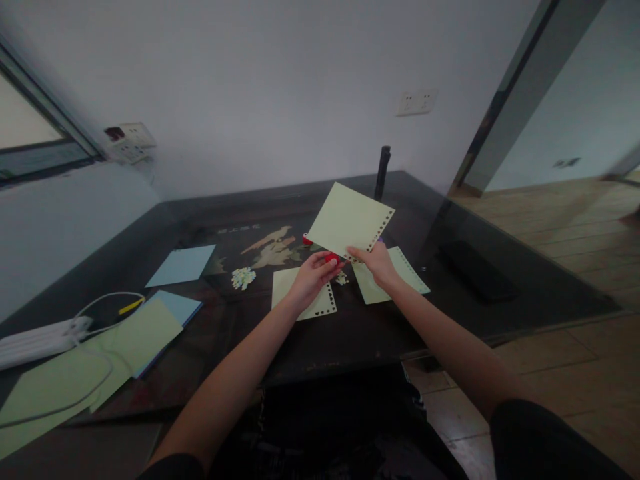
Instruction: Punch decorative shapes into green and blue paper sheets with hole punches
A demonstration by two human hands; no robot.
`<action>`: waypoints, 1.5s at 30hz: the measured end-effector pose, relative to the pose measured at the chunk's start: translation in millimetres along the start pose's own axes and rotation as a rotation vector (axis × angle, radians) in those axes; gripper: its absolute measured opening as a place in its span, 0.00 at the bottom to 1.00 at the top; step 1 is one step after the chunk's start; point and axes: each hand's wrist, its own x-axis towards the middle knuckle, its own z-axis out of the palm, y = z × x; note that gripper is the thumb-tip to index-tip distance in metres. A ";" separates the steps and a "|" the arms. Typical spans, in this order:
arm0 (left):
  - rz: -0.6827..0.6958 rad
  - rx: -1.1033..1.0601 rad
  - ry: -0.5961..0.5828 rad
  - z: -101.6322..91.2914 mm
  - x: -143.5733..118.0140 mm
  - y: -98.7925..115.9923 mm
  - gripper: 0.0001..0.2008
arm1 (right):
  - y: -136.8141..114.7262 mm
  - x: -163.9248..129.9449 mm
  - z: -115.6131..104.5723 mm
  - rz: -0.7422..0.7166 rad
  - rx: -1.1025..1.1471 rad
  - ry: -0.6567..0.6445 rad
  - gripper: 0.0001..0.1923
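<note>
My right hand pinches a pale yellow-green sheet of paper by its near edge, holding it tilted above the table. Small punched holes run along that edge. My left hand is closed on a small red craft punch, just left of the sheet's punched corner; whether the paper sits in its slot I cannot tell. Below my hands lie a punched sheet on the left and another punched sheet on the right. A few paper cut-outs lie between them.
Another red object and a partly hidden purple one are behind. A pile of paper cut-outs and a blue sheet lie left. Stacked papers, a white power strip and cable are farther left. A black post stands behind.
</note>
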 end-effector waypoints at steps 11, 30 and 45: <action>-0.005 0.120 0.053 1.1 -0.6 -2.1 0.15 | -4.8 -3.2 2.1 -0.022 -0.039 -0.031 0.23; 0.034 0.210 0.103 4.0 -2.0 -3.5 0.17 | -3.2 -1.4 1.3 -0.054 -0.113 -0.082 0.19; 0.031 0.125 0.084 5.3 -1.6 -7.3 0.17 | -11.4 -6.4 3.0 -0.003 -0.158 -0.137 0.21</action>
